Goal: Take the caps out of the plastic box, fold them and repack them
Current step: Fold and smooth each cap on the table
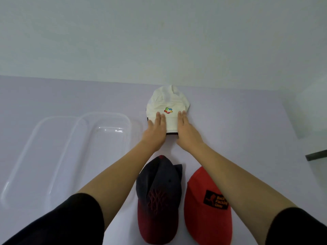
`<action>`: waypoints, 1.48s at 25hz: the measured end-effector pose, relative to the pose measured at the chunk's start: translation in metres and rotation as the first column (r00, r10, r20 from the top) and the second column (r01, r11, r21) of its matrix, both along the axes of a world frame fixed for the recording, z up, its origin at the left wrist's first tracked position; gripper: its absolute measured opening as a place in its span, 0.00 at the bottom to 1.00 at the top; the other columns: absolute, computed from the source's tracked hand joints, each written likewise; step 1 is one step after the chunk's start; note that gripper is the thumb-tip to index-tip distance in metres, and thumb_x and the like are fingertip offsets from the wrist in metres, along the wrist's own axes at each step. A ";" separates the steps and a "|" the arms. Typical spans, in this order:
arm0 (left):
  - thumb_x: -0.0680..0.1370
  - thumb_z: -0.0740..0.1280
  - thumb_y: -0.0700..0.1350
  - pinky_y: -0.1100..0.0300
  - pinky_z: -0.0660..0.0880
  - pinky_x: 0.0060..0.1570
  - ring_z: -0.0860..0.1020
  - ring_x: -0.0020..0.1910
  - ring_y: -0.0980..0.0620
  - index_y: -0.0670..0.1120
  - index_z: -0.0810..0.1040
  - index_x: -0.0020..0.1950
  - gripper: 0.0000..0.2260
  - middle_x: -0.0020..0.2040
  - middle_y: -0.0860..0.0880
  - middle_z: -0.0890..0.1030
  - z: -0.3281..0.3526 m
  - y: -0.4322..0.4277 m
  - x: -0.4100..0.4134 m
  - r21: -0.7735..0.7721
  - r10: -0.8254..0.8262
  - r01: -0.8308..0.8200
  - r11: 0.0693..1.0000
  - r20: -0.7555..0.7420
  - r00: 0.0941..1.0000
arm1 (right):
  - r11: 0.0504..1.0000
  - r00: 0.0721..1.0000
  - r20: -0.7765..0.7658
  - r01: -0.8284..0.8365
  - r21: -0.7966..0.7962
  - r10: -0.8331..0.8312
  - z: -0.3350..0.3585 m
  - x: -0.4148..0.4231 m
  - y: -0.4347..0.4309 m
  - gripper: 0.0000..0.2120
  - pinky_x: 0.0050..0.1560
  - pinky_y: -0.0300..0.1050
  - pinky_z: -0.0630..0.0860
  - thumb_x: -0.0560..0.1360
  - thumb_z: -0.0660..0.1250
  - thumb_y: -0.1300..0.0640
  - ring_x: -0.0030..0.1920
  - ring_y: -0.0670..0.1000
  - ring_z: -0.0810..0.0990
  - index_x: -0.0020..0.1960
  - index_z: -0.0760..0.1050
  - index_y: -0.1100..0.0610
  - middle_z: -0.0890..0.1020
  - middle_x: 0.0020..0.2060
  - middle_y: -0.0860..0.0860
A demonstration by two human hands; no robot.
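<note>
White cap [168, 105] with multicoloured logo lay at frame centre on the pale table [238, 124]; left hand [155, 131] and right hand [185, 130] pressed flat on it, fingers straight. Clear plastic box [104, 128] and its lid [35, 156] stood at left. Navy-and-maroon cap [159, 200] and red cap [203, 209] lay at lower centre.

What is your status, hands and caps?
Left hand and right hand flat, pressing white cap. Dark cap and red cap lie nearer, untouched. Plastic box at left, no cap inside. Nothing in the way.
</note>
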State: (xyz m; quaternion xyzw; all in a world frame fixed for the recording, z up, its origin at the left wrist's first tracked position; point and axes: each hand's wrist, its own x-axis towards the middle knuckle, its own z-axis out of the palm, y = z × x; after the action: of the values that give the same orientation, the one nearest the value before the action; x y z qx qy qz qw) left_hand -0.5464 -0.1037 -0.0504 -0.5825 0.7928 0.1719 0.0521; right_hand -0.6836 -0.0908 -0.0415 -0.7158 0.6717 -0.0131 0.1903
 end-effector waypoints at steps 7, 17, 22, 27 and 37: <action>0.80 0.55 0.35 0.43 0.61 0.69 0.49 0.76 0.35 0.46 0.41 0.77 0.31 0.78 0.41 0.43 0.039 0.021 0.006 -0.136 -0.068 0.037 0.990 -0.230 0.971 | 0.973 0.998 0.052 0.030 -0.228 -0.019 0.036 -0.020 0.021 0.35 0.60 0.53 0.73 0.77 0.58 0.67 0.74 0.61 0.60 0.76 0.39 0.64 0.45 0.77 0.61; 0.79 0.54 0.38 0.52 0.68 0.48 0.73 0.60 0.37 0.40 0.44 0.77 0.29 0.77 0.40 0.57 0.093 0.056 -0.028 -0.213 0.125 -0.205 0.955 -0.336 0.934 | 0.969 0.949 0.304 0.152 -0.196 -0.088 0.091 -0.003 0.052 0.34 0.65 0.55 0.69 0.77 0.55 0.66 0.71 0.62 0.64 0.77 0.40 0.59 0.48 0.77 0.59; 0.78 0.56 0.38 0.53 0.70 0.43 0.76 0.49 0.39 0.42 0.52 0.76 0.27 0.56 0.39 0.78 0.107 0.080 -0.032 -0.162 0.158 -0.308 0.937 -0.590 0.791 | 0.972 0.784 0.613 0.207 -0.111 -0.097 0.100 0.003 0.074 0.29 0.61 0.41 0.67 0.79 0.54 0.62 0.66 0.52 0.70 0.77 0.50 0.50 0.66 0.73 0.52; 0.77 0.58 0.37 0.54 0.67 0.41 0.77 0.52 0.38 0.40 0.55 0.76 0.27 0.63 0.39 0.75 0.107 0.081 -0.020 -0.308 0.069 -0.239 0.921 -0.476 0.877 | 0.970 0.842 0.540 0.111 -0.215 0.023 0.107 -0.006 0.079 0.35 0.71 0.50 0.63 0.76 0.54 0.70 0.75 0.56 0.58 0.77 0.47 0.47 0.48 0.78 0.54; 0.77 0.62 0.32 0.42 0.65 0.68 0.57 0.74 0.35 0.34 0.52 0.75 0.29 0.75 0.34 0.56 0.101 0.087 -0.009 -0.412 0.061 -0.262 0.873 -0.440 0.896 | 0.943 0.894 0.442 0.085 -0.323 0.071 0.105 0.002 0.098 0.38 0.66 0.50 0.69 0.77 0.60 0.63 0.73 0.57 0.61 0.75 0.38 0.49 0.40 0.77 0.55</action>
State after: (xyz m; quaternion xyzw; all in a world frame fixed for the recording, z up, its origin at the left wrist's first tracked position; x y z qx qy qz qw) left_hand -0.5552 -0.0171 0.0510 -0.5938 0.7505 0.1017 -0.2717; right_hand -0.6812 0.0071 0.0634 -0.7128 0.6003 -0.2917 0.2157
